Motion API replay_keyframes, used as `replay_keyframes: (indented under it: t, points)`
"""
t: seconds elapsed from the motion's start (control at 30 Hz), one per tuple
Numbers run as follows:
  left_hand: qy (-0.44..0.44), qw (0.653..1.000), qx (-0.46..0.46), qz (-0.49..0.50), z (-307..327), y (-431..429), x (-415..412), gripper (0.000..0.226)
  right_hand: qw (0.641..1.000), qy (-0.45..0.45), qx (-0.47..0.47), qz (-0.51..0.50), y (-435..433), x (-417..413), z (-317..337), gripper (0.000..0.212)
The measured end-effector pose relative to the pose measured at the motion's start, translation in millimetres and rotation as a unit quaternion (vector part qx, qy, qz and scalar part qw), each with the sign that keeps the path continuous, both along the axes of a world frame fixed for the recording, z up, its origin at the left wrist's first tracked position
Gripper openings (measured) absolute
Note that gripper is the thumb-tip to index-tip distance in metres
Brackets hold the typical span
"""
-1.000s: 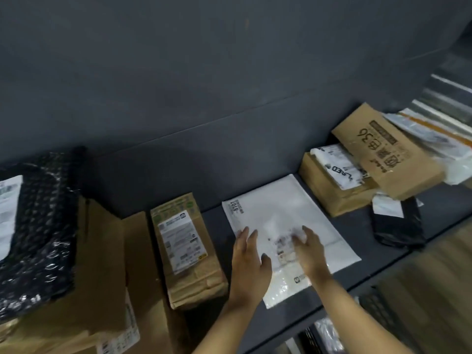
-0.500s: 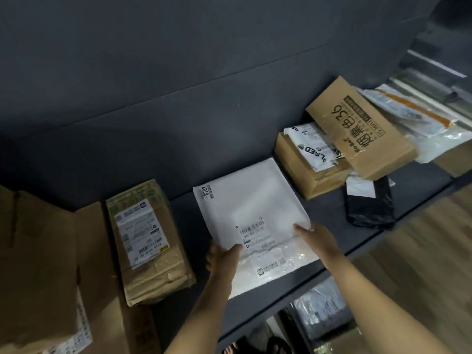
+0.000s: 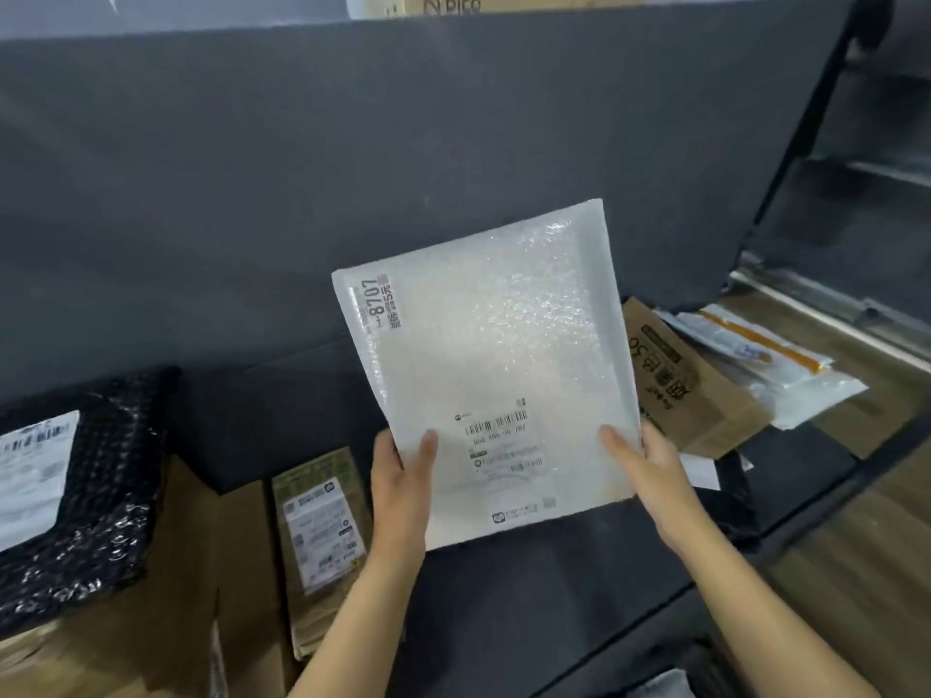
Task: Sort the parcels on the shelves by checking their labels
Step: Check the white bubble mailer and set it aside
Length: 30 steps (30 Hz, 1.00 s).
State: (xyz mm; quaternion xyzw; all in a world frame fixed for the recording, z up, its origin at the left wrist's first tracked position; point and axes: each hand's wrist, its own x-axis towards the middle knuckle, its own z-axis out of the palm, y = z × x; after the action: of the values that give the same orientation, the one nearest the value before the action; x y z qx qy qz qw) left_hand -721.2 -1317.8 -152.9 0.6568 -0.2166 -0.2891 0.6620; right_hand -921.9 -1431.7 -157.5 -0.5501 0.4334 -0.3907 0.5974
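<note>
Single feed on my end: head camera, worn, wide-angle; no second view, so no overlap. Faces forward and down into dark shelf bay, back panel (image 3: 352,168) filling 12 o'clock. Close range: forearms enter from 6 o'clock, left hand (image 3: 403,486) and right hand (image 3: 650,471) grip white bubble mailer (image 3: 483,355) at centre, label side toward lens, print partly legible. Shelf deck (image 3: 529,596) below. Black wrapped parcel (image 3: 101,496) at 9 o'clock, labelled brown box (image 3: 322,536) at 7, tilted carton (image 3: 670,390) at 3, wood floor (image 3: 866,571) at 4.
</note>
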Motion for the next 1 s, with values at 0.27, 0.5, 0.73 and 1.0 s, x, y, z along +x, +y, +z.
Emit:
replay_keyframes:
  t: [0.27, 0.5, 0.73, 1.0]
  points:
    - [-0.046, 0.998, -0.042, 0.015, 59, -4, 9, 0.018, 0.997, 0.008, -0.075, -0.024, -7, 5, 46, 0.009]
    - [-0.063, 0.996, -0.064, 0.008, 73, 1, 16, 0.014, 0.997, -0.019, -0.075, -0.001, -1, 11, 61, 0.019]
    - [-0.088, 0.995, -0.048, -0.011, 80, 5, 23, 0.030, 0.992, -0.018, -0.123, -0.001, 5, 31, 78, 0.037]
    - [-0.080, 0.996, -0.036, -0.017, 87, 4, 22, 0.049, 0.992, -0.011, -0.123, 0.031, 16, 33, 92, 0.029]
